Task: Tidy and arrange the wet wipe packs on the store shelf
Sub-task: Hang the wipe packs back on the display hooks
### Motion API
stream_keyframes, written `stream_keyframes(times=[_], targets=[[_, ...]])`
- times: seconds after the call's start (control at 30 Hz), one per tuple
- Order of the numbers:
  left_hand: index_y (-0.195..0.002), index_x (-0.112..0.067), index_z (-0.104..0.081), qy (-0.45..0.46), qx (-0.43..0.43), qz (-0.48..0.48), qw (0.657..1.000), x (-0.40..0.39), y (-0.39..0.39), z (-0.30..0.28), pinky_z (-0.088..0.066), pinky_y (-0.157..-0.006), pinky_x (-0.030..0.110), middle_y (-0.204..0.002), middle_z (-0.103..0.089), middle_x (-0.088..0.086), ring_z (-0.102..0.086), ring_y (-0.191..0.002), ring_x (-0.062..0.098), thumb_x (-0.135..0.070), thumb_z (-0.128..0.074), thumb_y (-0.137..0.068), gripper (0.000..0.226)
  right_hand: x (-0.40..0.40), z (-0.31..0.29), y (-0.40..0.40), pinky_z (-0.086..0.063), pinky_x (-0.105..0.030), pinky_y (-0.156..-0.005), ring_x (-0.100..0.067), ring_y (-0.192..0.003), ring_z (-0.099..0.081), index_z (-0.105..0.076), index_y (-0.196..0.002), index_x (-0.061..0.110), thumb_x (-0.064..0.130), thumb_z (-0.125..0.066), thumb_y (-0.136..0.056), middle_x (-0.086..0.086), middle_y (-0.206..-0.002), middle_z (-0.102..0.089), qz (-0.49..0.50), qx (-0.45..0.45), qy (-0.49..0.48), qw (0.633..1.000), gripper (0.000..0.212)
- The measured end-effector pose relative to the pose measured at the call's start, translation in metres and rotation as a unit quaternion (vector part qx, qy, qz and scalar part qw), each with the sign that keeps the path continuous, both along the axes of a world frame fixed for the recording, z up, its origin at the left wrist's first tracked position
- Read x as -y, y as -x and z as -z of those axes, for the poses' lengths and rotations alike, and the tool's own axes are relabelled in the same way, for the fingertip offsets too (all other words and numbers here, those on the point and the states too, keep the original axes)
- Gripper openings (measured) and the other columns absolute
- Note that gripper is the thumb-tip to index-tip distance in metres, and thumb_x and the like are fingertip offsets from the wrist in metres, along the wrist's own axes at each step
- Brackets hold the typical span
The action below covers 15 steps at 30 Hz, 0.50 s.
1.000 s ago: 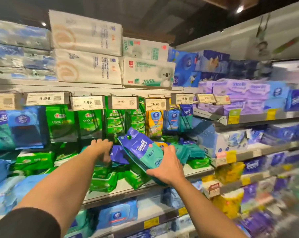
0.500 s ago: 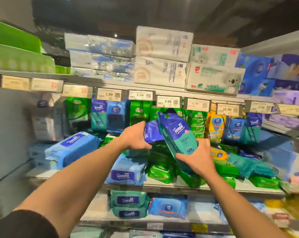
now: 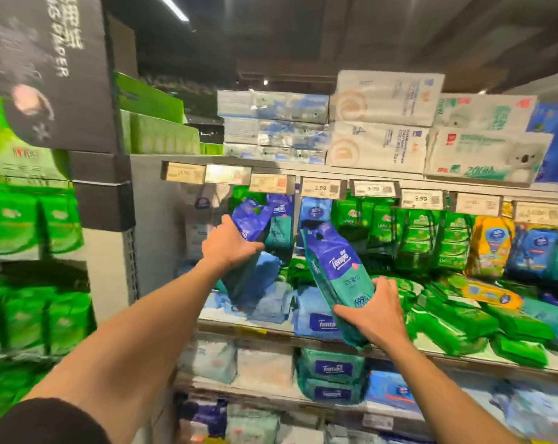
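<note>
Nearest you, at 7 o'clock, your dark sleeve (image 3: 43, 423) leads up the bare left forearm, and your right forearm rises from 5 o'clock. Your right hand (image 3: 375, 315) has its grip clamped on the lower end of a blue-and-teal wipe pack (image 3: 333, 270), thumb on the front and the other digits curled behind; the pack stands tilted, its top leaning toward 11 o'clock, in front of the middle shelf (image 3: 431, 347). At 10 o'clock from it, your left hand (image 3: 231, 245) is closed around a second blue-and-teal pack (image 3: 250, 219), whose purple top rises toward 1 o'clock while its teal lower end hangs below your palm; this pack is held up near the hanging packs at the left end of the display. Behind both hands, pale blue packs (image 3: 271, 299) lie piled on the shelf board, and to the right, toward 3 o'clock, green packs (image 3: 453, 318) lie loose and slanted, with one yellow pack (image 3: 492, 294) on top of them. Farther back, green packs hang in rows (image 3: 415, 229) under a strip of price tags (image 3: 322, 187). Below, at 6 o'clock, teal packs (image 3: 332, 373) are stacked on the lower shelf. On the top shelf at 12 o'clock sit white paper bundles (image 3: 380, 123). The view is blurred at 9 o'clock.
</note>
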<state>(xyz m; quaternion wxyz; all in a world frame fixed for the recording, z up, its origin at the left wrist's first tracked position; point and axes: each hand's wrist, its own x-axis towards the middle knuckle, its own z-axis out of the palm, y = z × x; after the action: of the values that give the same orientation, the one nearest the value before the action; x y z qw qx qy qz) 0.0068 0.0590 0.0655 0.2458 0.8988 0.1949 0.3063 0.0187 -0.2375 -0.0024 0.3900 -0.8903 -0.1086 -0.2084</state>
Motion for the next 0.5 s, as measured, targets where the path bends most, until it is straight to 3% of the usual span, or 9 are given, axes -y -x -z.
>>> stream_keyframes(times=[0.27,0.5], targets=[[-0.116,-0.007,-0.036,0.127,0.062,0.012,0.990,0.007,-0.009,0.004,-0.053,-0.089,0.048,-0.117,-0.052,0.015,-0.057,-0.108,0.036,-0.056,-0.081,-0.053,0.091,-0.005,0.004,0.002,-0.038,-0.030,-0.075,-0.017,-0.086,-0.044,-0.046,-0.101,0.016,0.040,-0.090,-0.050,-0.002,-0.100,-0.041,0.017,0.012,-0.007,1.000,0.071],[-0.131,-0.006,-0.025,0.162,0.086,0.045,0.982,0.037,-0.042,-0.008,-0.044,-0.100,0.051,-0.131,-0.040,0.018,-0.047,-0.120,0.040,-0.055,-0.079,-0.058,0.104,0.017,0.003,-0.012,-0.045,-0.035,-0.076,-0.018,-0.090,-0.048,-0.048,-0.101,0.014,0.041,-0.090,-0.049,-0.003,-0.102,-0.041,0.042,0.005,-0.023,0.999,0.072]])
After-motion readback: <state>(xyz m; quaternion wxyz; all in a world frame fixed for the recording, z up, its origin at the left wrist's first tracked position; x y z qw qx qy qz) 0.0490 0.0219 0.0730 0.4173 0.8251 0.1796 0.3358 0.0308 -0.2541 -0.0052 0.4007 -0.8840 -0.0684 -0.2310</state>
